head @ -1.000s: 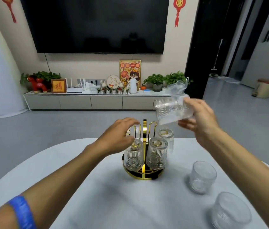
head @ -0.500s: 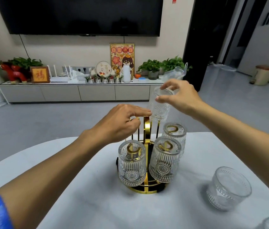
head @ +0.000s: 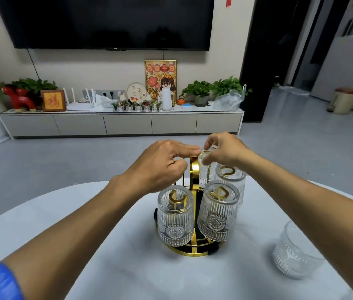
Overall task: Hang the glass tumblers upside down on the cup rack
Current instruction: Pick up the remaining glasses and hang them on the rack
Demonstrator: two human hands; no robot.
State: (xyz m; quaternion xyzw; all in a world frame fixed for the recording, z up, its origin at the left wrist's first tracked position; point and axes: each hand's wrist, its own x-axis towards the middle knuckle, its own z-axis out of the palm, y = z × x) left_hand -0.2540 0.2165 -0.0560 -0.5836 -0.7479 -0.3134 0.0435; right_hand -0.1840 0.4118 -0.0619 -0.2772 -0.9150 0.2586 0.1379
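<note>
Three tumblers (head: 217,213) hung on rack (head: 193,252); fourth tumbler (head: 206,172) pinched by right hand (head: 225,150); left hand (head: 160,167) steadying rack, grip unclear; upright tumbler (head: 296,252) remaining.

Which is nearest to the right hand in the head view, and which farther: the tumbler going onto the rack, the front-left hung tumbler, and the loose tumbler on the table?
1. Tumbler going onto the rack: in the right hand's fingers, at the back.
2. Front-left hung tumbler: below, across the cup rack.
3. Loose tumbler: near the table's right edge.
</note>
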